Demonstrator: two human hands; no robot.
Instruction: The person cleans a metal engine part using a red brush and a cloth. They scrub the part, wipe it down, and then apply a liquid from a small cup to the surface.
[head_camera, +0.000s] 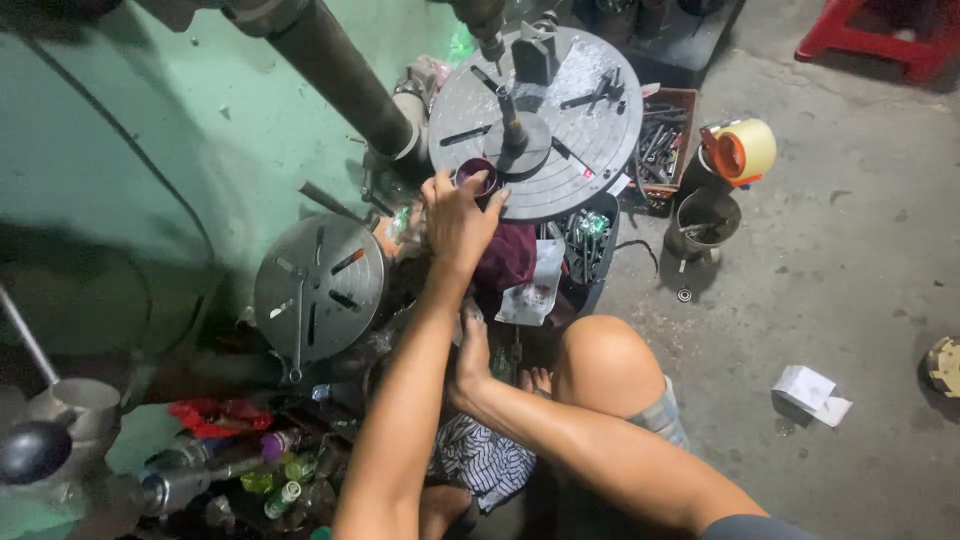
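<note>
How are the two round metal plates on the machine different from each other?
The upper round plate is bigger and shows its face almost flat to the camera, with a spindle over its middle; the lower round plate is smaller, tilted and bare in the middle. The left hand holds a small ring at the upper plate's edge; no hand touches the lower plate. The upper plate looks dusty and speckled, the lower one smoother. Both are grey metal with slots.

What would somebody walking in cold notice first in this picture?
Probably the large round slotted metal table of the drill press at top centre, with the left hand gripping a small dark purple ring at its near edge. Next, a smaller slotted disc at left, and the right hand reaching into the cluttered parts below.
</note>
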